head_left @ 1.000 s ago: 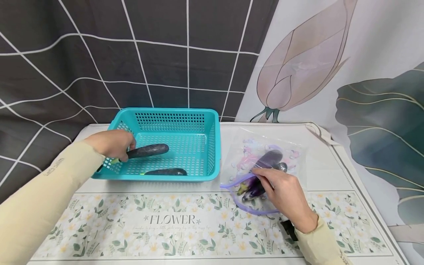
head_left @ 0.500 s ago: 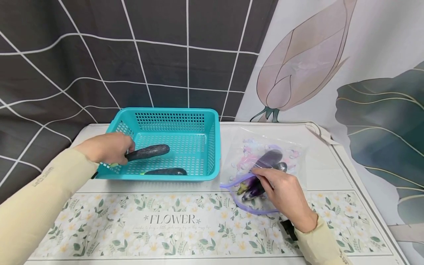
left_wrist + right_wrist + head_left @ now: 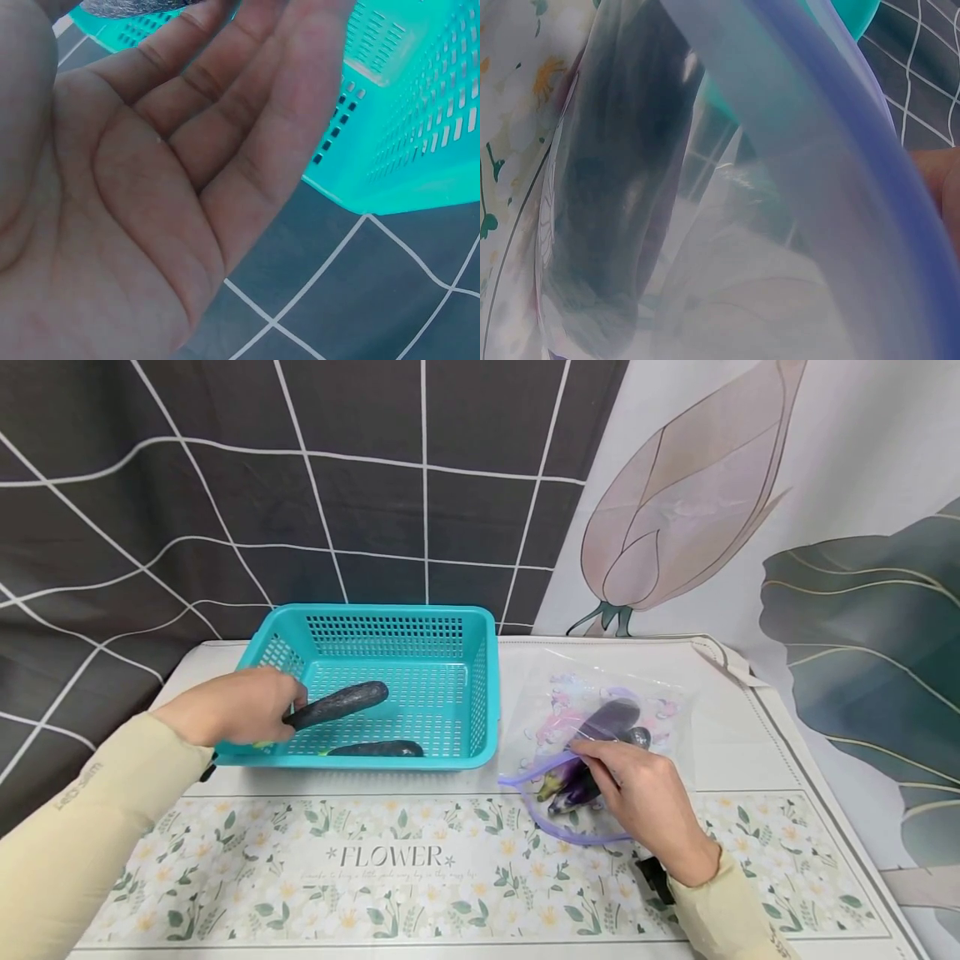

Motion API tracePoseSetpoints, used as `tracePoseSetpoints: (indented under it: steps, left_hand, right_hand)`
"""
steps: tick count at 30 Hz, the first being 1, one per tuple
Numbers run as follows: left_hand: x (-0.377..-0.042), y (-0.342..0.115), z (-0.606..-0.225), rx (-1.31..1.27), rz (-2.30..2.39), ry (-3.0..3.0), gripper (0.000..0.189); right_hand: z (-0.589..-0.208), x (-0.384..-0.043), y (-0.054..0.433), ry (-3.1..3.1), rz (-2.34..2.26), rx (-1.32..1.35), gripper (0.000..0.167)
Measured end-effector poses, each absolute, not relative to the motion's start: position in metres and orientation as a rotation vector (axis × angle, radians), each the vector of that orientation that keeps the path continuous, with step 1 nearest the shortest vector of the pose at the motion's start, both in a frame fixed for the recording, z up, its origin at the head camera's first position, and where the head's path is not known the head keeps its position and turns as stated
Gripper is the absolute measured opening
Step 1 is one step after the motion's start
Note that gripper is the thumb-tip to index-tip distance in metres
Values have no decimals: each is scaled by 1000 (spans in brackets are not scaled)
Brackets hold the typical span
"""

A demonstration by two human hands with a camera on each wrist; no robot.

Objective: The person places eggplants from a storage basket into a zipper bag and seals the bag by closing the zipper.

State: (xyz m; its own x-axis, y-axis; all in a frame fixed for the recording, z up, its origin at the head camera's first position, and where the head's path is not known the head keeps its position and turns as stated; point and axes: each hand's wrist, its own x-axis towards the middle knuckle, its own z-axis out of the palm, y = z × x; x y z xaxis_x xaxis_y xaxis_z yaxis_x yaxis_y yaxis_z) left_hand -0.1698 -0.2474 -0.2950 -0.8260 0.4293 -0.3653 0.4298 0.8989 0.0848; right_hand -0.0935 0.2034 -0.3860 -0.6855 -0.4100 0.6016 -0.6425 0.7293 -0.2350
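My left hand (image 3: 251, 703) grips a long dark eggplant (image 3: 341, 702) by its stem end, over the left part of a turquoise basket (image 3: 490, 693). The eggplant tilts, its round end higher and to the right. A second eggplant (image 3: 378, 749) lies near the basket's front wall, partly hidden by the rim. On the right, my right hand (image 3: 648, 793) pinches the purple-edged mouth of a clear zip bag (image 3: 525, 718) and holds it open. Inside lie purple eggplants (image 3: 607, 720), stem ends toward the mouth; one eggplant (image 3: 622, 172) shows through the plastic in the right wrist view.
A white table cover (image 3: 738, 735) with a floral strip (image 3: 367, 902) lies under everything. Behind the basket hangs a dark curtain (image 3: 360, 502) with white grid lines, and a pale flower-print curtain (image 3: 847, 468) hangs at the right.
My left hand has shifted slightly left and toward me, and the eggplant's round end has risen a little. My right hand and the bag have stayed in place.
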Motion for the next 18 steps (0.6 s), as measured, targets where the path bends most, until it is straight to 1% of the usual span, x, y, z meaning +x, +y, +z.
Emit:
tracePoseSetpoints:
  steps: [2, 7, 18]
  left_hand:
    - [-168, -247, -295, 645, -1, 2695, 11]
    - [-163, -248, -293, 669, 2, 2714, 11]
    - [-153, -244, -289, 678, 3, 2749, 25]
  right_hand:
    - [-386, -93, 203, -2410, 590, 797, 31]
    - [-385, -93, 203, -2412, 587, 795, 31]
    - [-385, -94, 203, -2410, 591, 794, 31]
